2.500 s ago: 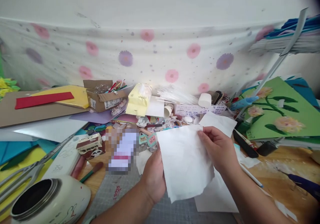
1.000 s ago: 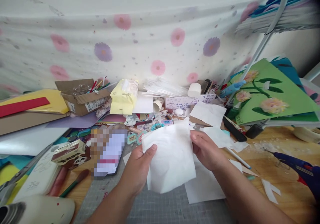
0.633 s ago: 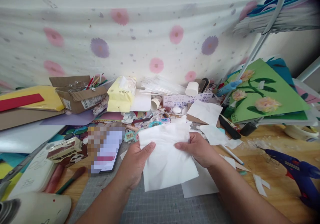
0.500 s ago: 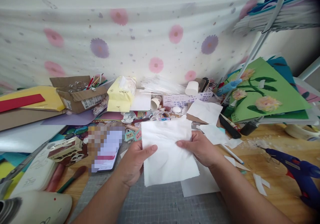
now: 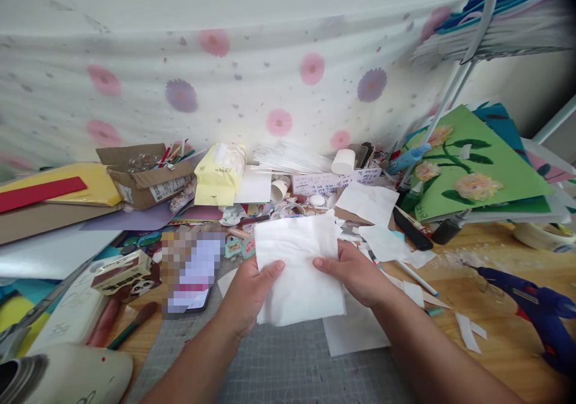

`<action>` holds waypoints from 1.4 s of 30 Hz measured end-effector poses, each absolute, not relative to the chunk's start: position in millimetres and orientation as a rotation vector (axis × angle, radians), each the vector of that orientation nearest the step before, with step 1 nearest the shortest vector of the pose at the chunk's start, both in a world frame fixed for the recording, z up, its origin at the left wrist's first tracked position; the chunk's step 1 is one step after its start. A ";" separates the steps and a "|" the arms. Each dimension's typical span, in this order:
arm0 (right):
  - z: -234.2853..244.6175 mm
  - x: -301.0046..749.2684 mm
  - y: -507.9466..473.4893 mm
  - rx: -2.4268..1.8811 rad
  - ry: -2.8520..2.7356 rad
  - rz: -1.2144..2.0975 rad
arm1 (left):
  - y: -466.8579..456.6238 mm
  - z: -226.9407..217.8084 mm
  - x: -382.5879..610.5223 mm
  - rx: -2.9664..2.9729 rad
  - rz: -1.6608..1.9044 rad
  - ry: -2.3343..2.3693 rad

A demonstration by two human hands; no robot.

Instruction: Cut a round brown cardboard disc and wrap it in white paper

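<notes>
A soft white tissue, roughly square and slightly creased, is held up between my hands over the grey cutting mat. My left hand grips its left edge, thumb on top and fingers hidden behind. On the opposite edge my right hand pinches it the same way, thumb pointing inward. Beneath the tissue, at the right, a sheet of white paper lies on the mat. Left of my left hand rests a phone with a blurred screen.
A blue glue gun lies on the wooden table at right. Scissors, a panda-printed box and a pale bottle are at left. Behind stand a cardboard box, a yellow tissue pack and a green flower card.
The tissue's lower edge has risen a little and its lower right corner has drawn in. My right hand has shifted slightly left, and the whole view has tilted a little.
</notes>
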State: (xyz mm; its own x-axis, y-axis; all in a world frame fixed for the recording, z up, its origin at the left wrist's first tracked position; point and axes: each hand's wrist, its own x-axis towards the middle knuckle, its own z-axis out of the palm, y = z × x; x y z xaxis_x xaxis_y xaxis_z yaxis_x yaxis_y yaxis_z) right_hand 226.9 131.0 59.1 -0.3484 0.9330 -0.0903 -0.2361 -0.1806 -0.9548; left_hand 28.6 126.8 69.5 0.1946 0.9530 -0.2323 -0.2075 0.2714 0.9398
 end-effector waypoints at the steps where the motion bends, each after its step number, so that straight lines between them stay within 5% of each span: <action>1: 58.6 226.9 131.3 -0.951 -1.180 1.668 | 127.1 69.5 28.3 0.962 1.009 1.042; 15: 51.9 236.1 133.3 -0.842 -1.267 1.677 | 131.9 71.3 19.4 0.862 0.938 0.799; 28: 48.4 306.6 114.8 -2.009 -1.797 0.383 | 136.6 83.6 24.7 0.635 1.262 0.947; 42: 40.4 302.7 103.1 -1.885 -1.772 0.236 | 139.6 78.2 21.9 0.570 1.304 0.859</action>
State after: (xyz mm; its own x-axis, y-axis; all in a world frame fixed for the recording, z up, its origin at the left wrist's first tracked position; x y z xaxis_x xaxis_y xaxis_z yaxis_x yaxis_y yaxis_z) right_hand 302.7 103.1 40.4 0.1214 0.9655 0.2305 0.8715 0.0075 -0.4904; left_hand 21.9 139.6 78.2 0.0372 0.9746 -0.2209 -0.5875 0.2002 0.7841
